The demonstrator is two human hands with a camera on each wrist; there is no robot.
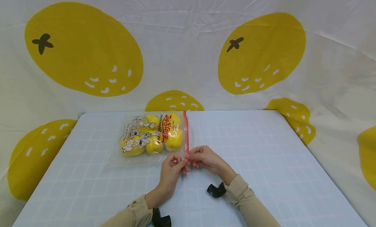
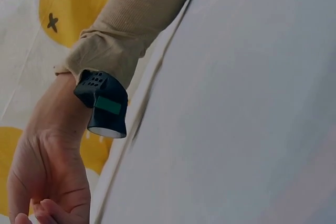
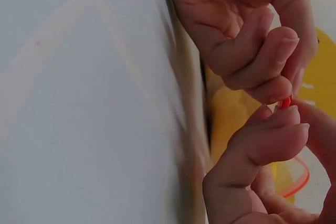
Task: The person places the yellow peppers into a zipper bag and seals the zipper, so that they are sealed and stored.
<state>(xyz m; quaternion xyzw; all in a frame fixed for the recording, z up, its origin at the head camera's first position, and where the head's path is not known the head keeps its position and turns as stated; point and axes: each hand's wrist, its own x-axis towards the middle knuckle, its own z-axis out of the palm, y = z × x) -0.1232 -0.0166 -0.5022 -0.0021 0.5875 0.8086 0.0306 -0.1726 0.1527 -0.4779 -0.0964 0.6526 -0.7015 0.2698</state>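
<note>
In the head view a clear zip bag [image 1: 157, 158] with printed cartoon figures and red lettering lies flat, left of centre. Several yellow bell peppers [image 1: 174, 139] show through it. Its red zip strip [image 1: 186, 129] runs along the right side. My left hand [image 1: 170, 174] pinches the near end of that strip between thumb and finger. Just right of it, my right hand [image 1: 207, 158] pinches the same corner. In the right wrist view, the fingertips of both hands meet around a bit of the red strip [image 3: 286, 102]. The left wrist view shows mainly my right forearm and hand [image 2: 52, 177].
A pale blue checked cloth [image 1: 279, 161] covers the table. Black wrist cameras [image 1: 216, 190] sit at both cuffs. Behind the table hangs a white curtain [image 1: 182, 50] with large yellow fruit prints.
</note>
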